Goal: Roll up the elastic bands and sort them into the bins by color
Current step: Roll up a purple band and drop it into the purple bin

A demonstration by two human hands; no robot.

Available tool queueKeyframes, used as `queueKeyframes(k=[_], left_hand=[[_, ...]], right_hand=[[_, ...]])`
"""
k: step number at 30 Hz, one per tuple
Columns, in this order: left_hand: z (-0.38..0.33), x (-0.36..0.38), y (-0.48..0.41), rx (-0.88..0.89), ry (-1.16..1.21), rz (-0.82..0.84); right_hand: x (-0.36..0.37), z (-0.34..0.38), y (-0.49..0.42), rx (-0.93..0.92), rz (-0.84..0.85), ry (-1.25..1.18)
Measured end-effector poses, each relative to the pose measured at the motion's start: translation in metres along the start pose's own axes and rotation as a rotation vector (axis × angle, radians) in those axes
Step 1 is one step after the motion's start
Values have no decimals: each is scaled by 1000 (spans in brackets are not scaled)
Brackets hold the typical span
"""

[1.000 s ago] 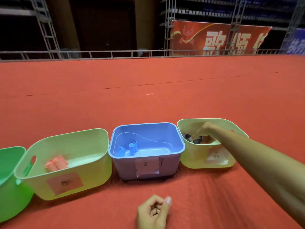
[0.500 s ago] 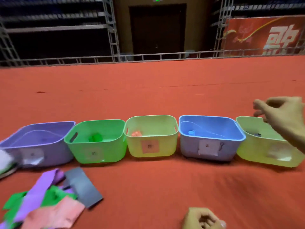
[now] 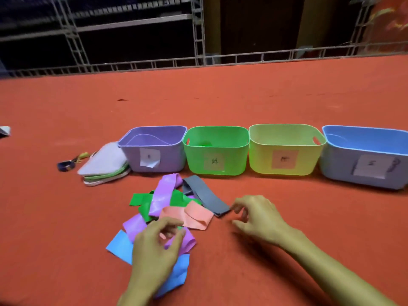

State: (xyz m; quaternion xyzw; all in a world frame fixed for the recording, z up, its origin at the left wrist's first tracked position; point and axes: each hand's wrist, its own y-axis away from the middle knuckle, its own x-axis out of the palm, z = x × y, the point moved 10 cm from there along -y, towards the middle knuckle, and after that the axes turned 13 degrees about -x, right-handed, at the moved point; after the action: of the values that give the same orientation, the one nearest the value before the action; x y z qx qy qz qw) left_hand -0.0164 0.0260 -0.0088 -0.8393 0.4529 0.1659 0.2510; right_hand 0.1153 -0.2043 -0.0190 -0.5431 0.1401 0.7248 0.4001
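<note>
Right hand [image 3: 256, 217] back from the far-right bin, now at the band pile; left hand [image 3: 154, 250] raised over it.
Blue bin [image 3: 364, 155] cut off at the right edge; purple bin [image 3: 154, 149], green bin [image 3: 216, 151] and yellow bin [image 3: 284, 149] labels unreadable. Left hand covers part of the blue band [image 3: 120, 246], fingers curled; cannot tell whether its grip holds anything. Right grip released, fingers loosely curled just beside the grey band [image 3: 205, 195]. Purple band [image 3: 163, 195], green band [image 3: 141, 199] and pink band [image 3: 194, 215] overlap unrolled on red carpet [image 3: 242, 102] before the bins. Metal railing [image 3: 220, 60] behind.
</note>
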Motion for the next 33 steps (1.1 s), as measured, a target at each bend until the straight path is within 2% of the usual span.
queueKeyframes(k=[2,5,8,10,12,14,17,19,22,24,26,28,29,30,33], left_hand=[[14,-27,3,29,-53,-96],[31,-55,14,68,-136,-258],[62,-63,23,-110,-347,-363],[77,-51,28,-185,-363,-298],[83,-42,27,-195,-287,-243],[78,-47,24,-193,-165,-265],[74,-58,20,-202,-33,-334],[73,-64,16,-228,147,-344],[67,-76,6,-257,372,-371],[62,-84,1,-272,361,-403],[54,-83,-8,-308,158,-406],[23,-67,-12,-220,-43,-356],[0,-53,-12,-111,-33,-283],[-25,-34,-10,-24,52,-142],[-100,47,15,66,441,522]], right_hand=[[8,12,-11,-11,-76,80],[26,46,-18,-117,-137,-80],[55,90,-6,-256,-101,-235],[72,112,4,-331,-66,-199],[86,117,8,-344,-67,-103],[91,111,4,-289,-121,-61],[85,100,-5,-254,-231,-181],[68,93,-5,-253,-348,-247],[27,73,5,-132,-519,-410],[-3,60,14,-96,-589,-521],[-38,52,19,-98,-633,-593],[-66,52,22,-101,-581,-810],[-78,56,22,-112,-524,-907],[-88,60,24,-126,-461,-973],[-107,69,31,-148,-240,-1109]])
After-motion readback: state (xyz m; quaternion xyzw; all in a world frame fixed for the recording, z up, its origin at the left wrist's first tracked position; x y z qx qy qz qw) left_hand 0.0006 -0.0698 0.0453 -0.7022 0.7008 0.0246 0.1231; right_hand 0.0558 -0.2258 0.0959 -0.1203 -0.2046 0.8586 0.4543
